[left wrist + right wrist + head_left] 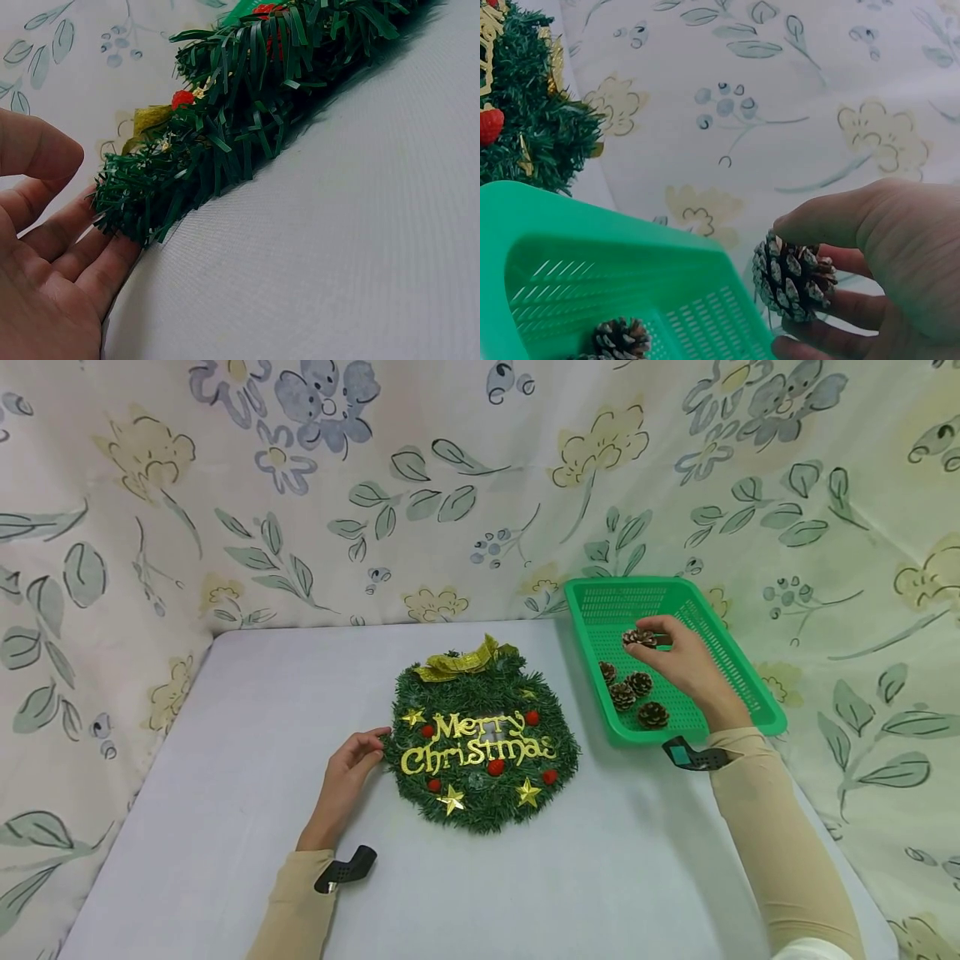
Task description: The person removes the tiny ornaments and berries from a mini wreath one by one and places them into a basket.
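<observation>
A green Christmas wreath (480, 693) with gold "Merry Christmas" lettering, gold stars, red berries and a gold bow lies on the table. At its left edge my left hand (347, 777) touches the greenery; in the left wrist view the fingers (82, 262) lie fairly straight under the tips, with the thumb apart. My right hand (678, 660) pinches a pine cone (791, 277) with whitish scale tips between thumb and fingers, held up over the green basket (585, 635). Several more pine cones (652, 716) lie in the basket's near left part.
The white table (262, 693) stands against a floral curtain (450, 485) at the back and sides. The basket, with perforated walls, sits at the back right, a short gap from the wreath. Each wrist wears a black camera mount (348, 868).
</observation>
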Motion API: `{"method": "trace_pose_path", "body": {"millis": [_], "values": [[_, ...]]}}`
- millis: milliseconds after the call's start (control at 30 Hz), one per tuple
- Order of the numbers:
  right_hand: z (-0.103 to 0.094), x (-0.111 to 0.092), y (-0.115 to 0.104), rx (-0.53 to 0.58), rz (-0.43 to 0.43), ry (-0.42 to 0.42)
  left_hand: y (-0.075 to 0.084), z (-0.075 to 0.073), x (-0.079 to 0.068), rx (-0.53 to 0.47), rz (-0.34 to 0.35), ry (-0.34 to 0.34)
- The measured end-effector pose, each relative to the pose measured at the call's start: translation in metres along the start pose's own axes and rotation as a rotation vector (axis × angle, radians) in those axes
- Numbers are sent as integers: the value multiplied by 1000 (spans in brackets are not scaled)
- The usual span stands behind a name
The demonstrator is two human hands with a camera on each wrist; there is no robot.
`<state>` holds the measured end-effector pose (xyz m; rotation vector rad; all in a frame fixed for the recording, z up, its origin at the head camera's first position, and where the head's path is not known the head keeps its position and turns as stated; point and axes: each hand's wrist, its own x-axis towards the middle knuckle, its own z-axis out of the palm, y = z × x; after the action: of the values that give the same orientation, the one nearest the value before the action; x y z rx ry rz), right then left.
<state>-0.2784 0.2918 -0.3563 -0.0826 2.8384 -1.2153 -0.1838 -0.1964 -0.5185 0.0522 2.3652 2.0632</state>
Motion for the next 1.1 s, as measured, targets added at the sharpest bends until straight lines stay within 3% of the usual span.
{"method": "trace_pose_path", "body": {"millis": [500, 1100], "values": [[0, 1, -4, -49, -2, -20, 0, -1, 1, -10, 2, -2], [6, -9, -21, 12, -66, -19, 1, 0, 0, -12, -6, -2]]}}
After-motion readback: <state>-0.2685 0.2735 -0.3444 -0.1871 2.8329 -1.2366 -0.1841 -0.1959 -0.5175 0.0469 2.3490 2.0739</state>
